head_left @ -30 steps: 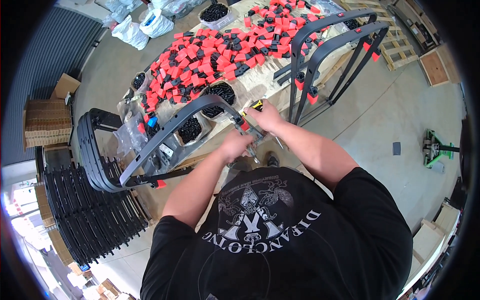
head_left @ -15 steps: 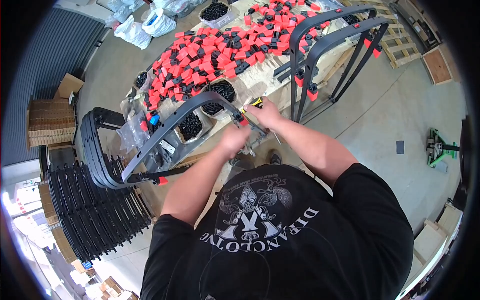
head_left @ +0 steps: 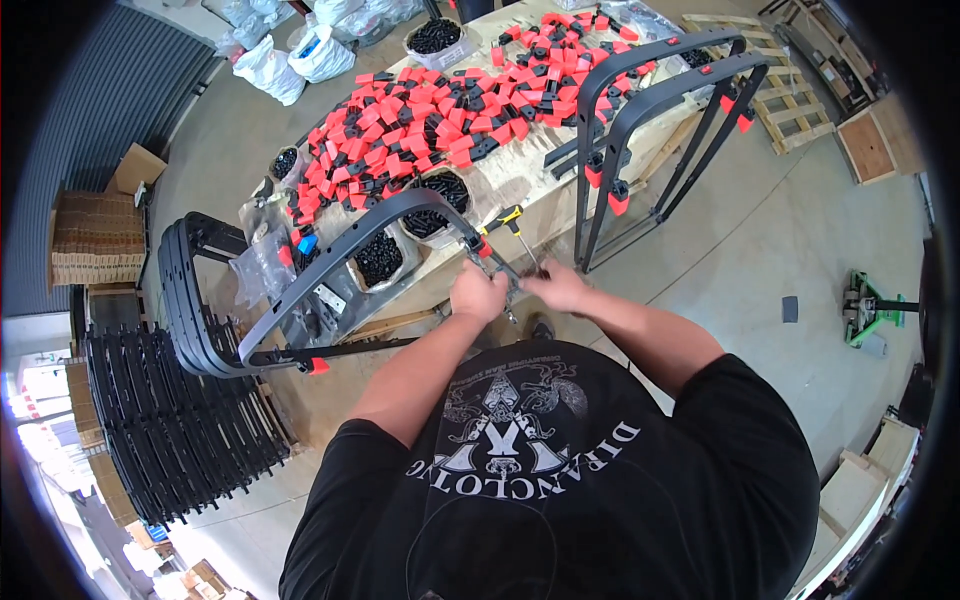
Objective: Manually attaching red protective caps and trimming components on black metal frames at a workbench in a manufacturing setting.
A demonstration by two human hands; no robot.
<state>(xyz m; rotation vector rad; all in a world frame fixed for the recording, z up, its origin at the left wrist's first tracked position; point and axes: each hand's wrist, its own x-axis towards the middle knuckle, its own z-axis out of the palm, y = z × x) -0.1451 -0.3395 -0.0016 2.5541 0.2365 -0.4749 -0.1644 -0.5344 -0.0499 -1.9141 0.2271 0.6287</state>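
At the workbench edge | left hand [head_left: 477, 293] is gripping, fingers curled, a curved matte-black frame [head_left: 345, 250] running long-axis lower left to upper right | right hand [head_left: 556, 290] is closing beside it, contents unclear | yellow-handled screwdriver [head_left: 510, 223] is lying near.

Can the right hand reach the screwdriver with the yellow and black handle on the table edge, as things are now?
Probably yes. The right hand lies just below the screwdriver, nothing stands between them, and the left hand is off to the side, at the grey frame.

Black frame [head_left: 345, 255] across the table edge [head_left: 560, 205]
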